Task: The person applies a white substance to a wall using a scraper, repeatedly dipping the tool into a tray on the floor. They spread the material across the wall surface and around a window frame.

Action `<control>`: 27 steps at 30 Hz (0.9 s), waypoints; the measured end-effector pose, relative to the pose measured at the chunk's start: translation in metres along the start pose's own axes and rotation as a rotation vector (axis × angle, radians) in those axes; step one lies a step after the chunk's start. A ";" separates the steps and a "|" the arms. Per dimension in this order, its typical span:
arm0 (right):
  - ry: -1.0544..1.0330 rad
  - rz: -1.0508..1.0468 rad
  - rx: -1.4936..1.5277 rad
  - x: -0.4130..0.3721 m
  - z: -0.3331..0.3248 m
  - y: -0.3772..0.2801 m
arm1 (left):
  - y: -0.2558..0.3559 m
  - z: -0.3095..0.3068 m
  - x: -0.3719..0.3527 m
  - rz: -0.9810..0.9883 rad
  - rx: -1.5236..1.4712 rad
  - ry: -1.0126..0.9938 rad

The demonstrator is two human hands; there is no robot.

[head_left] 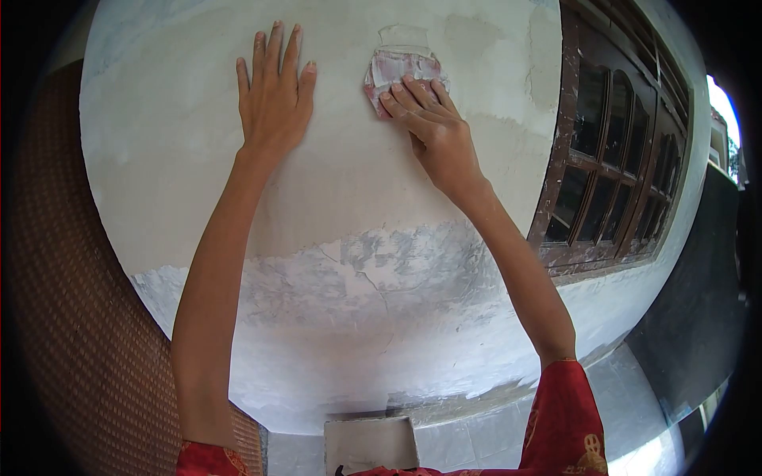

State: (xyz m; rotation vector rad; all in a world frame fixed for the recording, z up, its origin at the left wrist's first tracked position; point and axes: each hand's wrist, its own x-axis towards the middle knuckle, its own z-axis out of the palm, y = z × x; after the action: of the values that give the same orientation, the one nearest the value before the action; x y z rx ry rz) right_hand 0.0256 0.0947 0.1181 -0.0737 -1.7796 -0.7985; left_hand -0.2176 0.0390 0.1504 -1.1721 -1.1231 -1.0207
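Note:
My left hand (275,99) lies on the pale wall (317,190) at the upper left, fingers spread and nothing in it. To its right, my right hand (432,127) presses a reddish, flat scraper (389,79) against the wall. White paste coats much of the scraper, and a small ridge of wet paste (403,36) shows just above its upper edge. The wall's upper part is coated cream, while a rough grey and white band (373,266) runs lower down.
A brown wooden window (587,143) with dark panes is set in the wall at the right. A woven brown panel (79,301) stands at the left. Below, a box-like tray (369,444) sits on grey floor tiles (468,440). A dark panel (690,293) is at the far right.

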 end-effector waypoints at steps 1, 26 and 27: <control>-0.044 0.004 -0.005 -0.006 -0.002 -0.003 | 0.000 0.000 -0.001 0.002 0.003 0.004; 0.336 0.571 0.299 0.097 -0.022 0.044 | 0.009 0.001 0.000 0.034 0.032 0.053; 0.335 0.570 0.300 0.097 -0.023 0.047 | 0.009 0.001 0.000 0.034 0.028 0.059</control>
State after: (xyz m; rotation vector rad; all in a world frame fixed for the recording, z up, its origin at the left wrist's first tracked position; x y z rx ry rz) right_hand 0.0286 0.0861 0.2283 -0.2237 -1.4334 -0.1198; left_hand -0.2084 0.0407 0.1493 -1.1286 -1.0641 -1.0041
